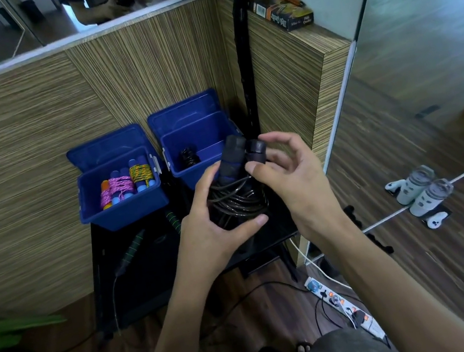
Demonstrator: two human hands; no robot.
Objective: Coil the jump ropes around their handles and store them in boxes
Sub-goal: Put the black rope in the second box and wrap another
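2 hands hold 1 black jump rope (237, 196) above the black table (148, 269), in front of the right blue box (193, 170). Left hand (211, 225) grips the coiled cord; right hand (285, 173) pinches it beside the handles, remaining fingers loosely spread. Left blue box (119, 210) contains coiled ropes.
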